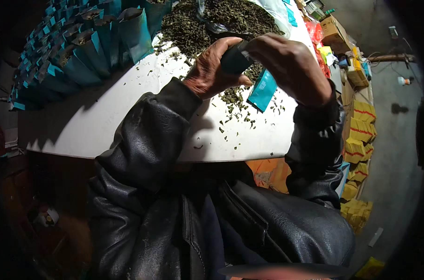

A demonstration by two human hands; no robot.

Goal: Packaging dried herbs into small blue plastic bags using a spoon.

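Note:
My left hand (pixel 215 68) is wrapped around an upright dark teal packet (pixel 234 62), its thumb showing near the packet's bottom. Over the packet's top arches my right hand (pixel 285 63), blurred; its fingertips are by the packet's mouth, and whether they grip anything is hidden. Just below my right hand, a flat teal packet (pixel 262 91) with small printing lies on the white table (pixel 156 119). Behind both hands rises a heap of dark dried leaves (pixel 187 29), apparently tea, partly on clear plastic. Loose leaves (pixel 234 101) are scattered around the flat packet.
Many teal packets (pixel 89 52) stand packed together at the left, the nearer ones open-topped with leaves inside. A clear plastic bag (pixel 273 14) lies behind the heap. At the right are stacked yellow bundles (pixel 362 129), a cardboard box (pixel 334 33) and red plastic bags (pixel 314 32).

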